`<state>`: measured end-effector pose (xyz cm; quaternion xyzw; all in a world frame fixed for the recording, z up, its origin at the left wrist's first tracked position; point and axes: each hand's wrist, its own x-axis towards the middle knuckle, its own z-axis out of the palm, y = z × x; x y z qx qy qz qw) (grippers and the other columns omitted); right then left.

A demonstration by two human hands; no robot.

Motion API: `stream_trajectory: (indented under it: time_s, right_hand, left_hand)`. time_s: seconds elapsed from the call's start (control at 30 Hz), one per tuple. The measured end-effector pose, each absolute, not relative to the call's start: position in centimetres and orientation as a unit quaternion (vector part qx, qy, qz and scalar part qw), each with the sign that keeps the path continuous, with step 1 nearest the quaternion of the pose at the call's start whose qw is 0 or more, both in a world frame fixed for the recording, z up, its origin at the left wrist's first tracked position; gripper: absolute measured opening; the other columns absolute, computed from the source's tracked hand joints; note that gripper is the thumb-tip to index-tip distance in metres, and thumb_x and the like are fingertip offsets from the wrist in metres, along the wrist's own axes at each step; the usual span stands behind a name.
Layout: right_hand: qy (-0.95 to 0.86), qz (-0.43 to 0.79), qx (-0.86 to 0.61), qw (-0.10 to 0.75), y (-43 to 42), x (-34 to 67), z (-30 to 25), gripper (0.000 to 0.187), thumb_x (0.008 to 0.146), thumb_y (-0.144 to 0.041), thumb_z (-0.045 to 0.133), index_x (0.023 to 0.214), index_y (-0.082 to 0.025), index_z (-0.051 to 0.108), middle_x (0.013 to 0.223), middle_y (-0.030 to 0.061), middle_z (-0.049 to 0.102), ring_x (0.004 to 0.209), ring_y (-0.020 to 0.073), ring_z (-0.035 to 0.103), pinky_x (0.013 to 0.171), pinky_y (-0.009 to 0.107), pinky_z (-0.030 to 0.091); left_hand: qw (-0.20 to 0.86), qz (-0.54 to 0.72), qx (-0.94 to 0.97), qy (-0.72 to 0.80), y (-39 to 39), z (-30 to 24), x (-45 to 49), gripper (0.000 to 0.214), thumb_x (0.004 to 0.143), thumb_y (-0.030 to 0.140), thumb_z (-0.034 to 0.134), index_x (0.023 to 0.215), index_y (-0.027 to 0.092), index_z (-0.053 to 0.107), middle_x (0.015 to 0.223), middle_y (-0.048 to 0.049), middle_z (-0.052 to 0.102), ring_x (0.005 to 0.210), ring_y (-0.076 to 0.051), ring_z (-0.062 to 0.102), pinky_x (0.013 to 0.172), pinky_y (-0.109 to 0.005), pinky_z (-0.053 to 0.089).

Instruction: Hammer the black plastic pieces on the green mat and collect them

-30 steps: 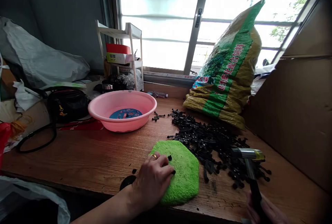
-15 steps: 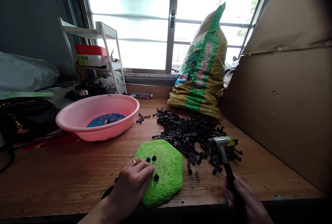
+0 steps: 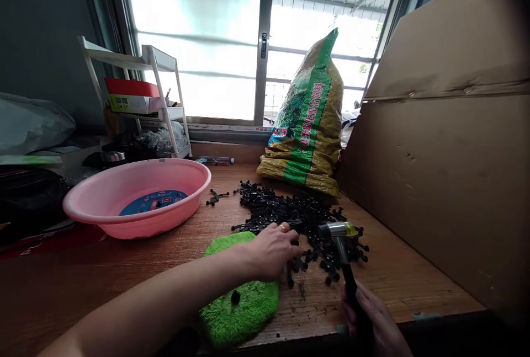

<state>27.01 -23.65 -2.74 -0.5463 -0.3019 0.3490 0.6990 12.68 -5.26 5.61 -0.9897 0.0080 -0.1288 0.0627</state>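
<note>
The black plastic pieces (image 3: 285,211) lie heaped on the surface (image 3: 397,285), and your left hand (image 3: 273,252) is at their near edge, fingers curled, though whether it holds one you cannot tell. Your right hand (image 3: 372,318) is closed around a mallet (image 3: 343,263), its head just over the heap's right side, so keep it steady. A green pad (image 3: 240,302) lies before the heap, a pink basin (image 3: 136,208) left of it, a sack (image 3: 308,125) behind it, and cardboard (image 3: 434,180) right of it.

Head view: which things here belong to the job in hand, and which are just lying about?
Part of the job:
left hand, at the black plastic pieces
right hand, gripping the small hammer
green plush pad

Lying about:
pink basin
green-and-yellow sack
cardboard sheet
white shelf unit
</note>
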Motion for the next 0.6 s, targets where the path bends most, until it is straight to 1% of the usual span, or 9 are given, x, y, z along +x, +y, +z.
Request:
stream_trajectory:
  time_s: [0.07, 0.13, 0.2, 0.23, 0.3, 0.37, 0.43, 0.5, 0.6]
  right_hand:
    - [-0.295, 0.352, -0.542, 0.704, -23.7, 26.8, -2.7, 0.039, 0.075, -0.051, 0.054, 0.094, -0.017, 0.056, 0.063, 0.0019, 0.044, 0.057, 0.0137, 0.039, 0.049, 0.022, 0.034]
    - [-0.286, 0.351, -0.540, 0.710, -23.8, 26.7, -2.6, 0.040, 0.074, -0.051, 0.056, 0.095, -0.018, 0.056, 0.066, 0.0021, 0.046, 0.058, 0.0134, 0.039, 0.050, 0.022, 0.034]
    - [-0.276, 0.350, -0.539, 0.715, -23.8, 26.6, -2.5, 0.041, 0.071, -0.051, 0.060, 0.095, -0.019, 0.056, 0.067, 0.0020, 0.047, 0.058, 0.0133, 0.039, 0.049, 0.021, 0.034]
    - [-0.271, 0.350, -0.538, 0.717, -23.9, 26.5, -2.4, 0.041, 0.069, -0.052, 0.061, 0.094, -0.019, 0.056, 0.068, 0.0019, 0.047, 0.058, 0.0132, 0.040, 0.049, 0.021, 0.034]
    - [-0.262, 0.350, -0.535, 0.723, -23.8, 26.3, -2.4, 0.041, 0.068, -0.052, 0.063, 0.094, -0.021, 0.057, 0.071, 0.0015, 0.049, 0.058, 0.0126, 0.041, 0.049, 0.020, 0.034]
    - [-0.255, 0.347, -0.530, 0.730, -23.8, 26.3, -2.4, 0.037, 0.069, -0.051, 0.062, 0.093, -0.023, 0.057, 0.077, 0.0006, 0.051, 0.060, 0.0118, 0.042, 0.050, 0.018, 0.035]
    - [-0.253, 0.344, -0.523, 0.738, -23.7, 26.3, -2.5, 0.036, 0.070, -0.052, 0.060, 0.092, -0.024, 0.057, 0.080, 0.0004, 0.052, 0.061, 0.0117, 0.042, 0.050, 0.018, 0.035]
    - [-0.259, 0.348, -0.517, 0.738, -23.6, 26.5, -2.6, 0.037, 0.073, -0.053, 0.056, 0.092, -0.021, 0.058, 0.074, 0.0018, 0.051, 0.059, 0.0125, 0.042, 0.049, 0.020, 0.035]
    - [-0.277, 0.352, -0.519, 0.728, -23.5, 27.0, -2.9, 0.040, 0.080, -0.053, 0.046, 0.089, -0.016, 0.058, 0.063, 0.0025, 0.046, 0.056, 0.0129, 0.040, 0.049, 0.021, 0.034]
  left_hand:
    - [0.078, -0.102, -0.990, 0.057, -4.8, 4.5, 15.1, 0.030, 0.059, 0.022, 0.059, 0.088, 0.022, 0.057, 0.095, -0.0041, 0.054, 0.086, -0.021, 0.044, 0.066, -0.032, 0.032]
    - [0.085, -0.085, -0.989, 0.082, -4.6, 3.5, 16.7, 0.020, 0.060, 0.020, 0.058, 0.080, 0.020, 0.057, 0.084, -0.0034, 0.057, 0.081, -0.019, 0.045, 0.066, -0.032, 0.030]
    - [0.083, -0.087, -0.990, 0.079, -4.6, 3.1, 17.4, 0.008, 0.063, 0.015, 0.054, 0.070, 0.018, 0.055, 0.069, -0.0024, 0.057, 0.075, -0.017, 0.046, 0.068, -0.033, 0.027]
    - [0.078, -0.095, -0.990, 0.068, -4.6, 3.2, 17.5, 0.006, 0.064, 0.013, 0.052, 0.067, 0.017, 0.055, 0.066, -0.0022, 0.056, 0.074, -0.016, 0.046, 0.069, -0.033, 0.026]
    - [0.061, -0.107, -0.991, 0.056, -4.6, 3.6, 17.4, 0.007, 0.064, 0.012, 0.051, 0.066, 0.017, 0.055, 0.066, -0.0021, 0.057, 0.075, -0.016, 0.046, 0.070, -0.034, 0.024]
    - [0.048, -0.096, -0.991, 0.073, -4.5, 4.1, 17.0, 0.005, 0.065, 0.017, 0.053, 0.069, 0.018, 0.056, 0.069, -0.0024, 0.058, 0.078, -0.017, 0.047, 0.071, -0.035, 0.024]
    - [0.057, -0.067, -0.990, 0.109, -4.6, 4.3, 16.7, 0.010, 0.064, 0.024, 0.056, 0.071, 0.017, 0.056, 0.070, -0.0028, 0.059, 0.079, -0.018, 0.047, 0.073, -0.036, 0.023]
    - [0.086, -0.048, -0.987, 0.125, -4.9, 4.0, 16.7, 0.008, 0.065, 0.023, 0.056, 0.069, 0.016, 0.055, 0.068, -0.0030, 0.059, 0.077, -0.018, 0.047, 0.075, -0.037, 0.023]
    - [0.143, -0.064, -0.980, 0.126, -5.4, 2.9, 17.2, 0.003, 0.066, 0.016, 0.054, 0.063, 0.015, 0.053, 0.063, -0.0039, 0.058, 0.072, -0.017, 0.047, 0.079, -0.039, 0.022]
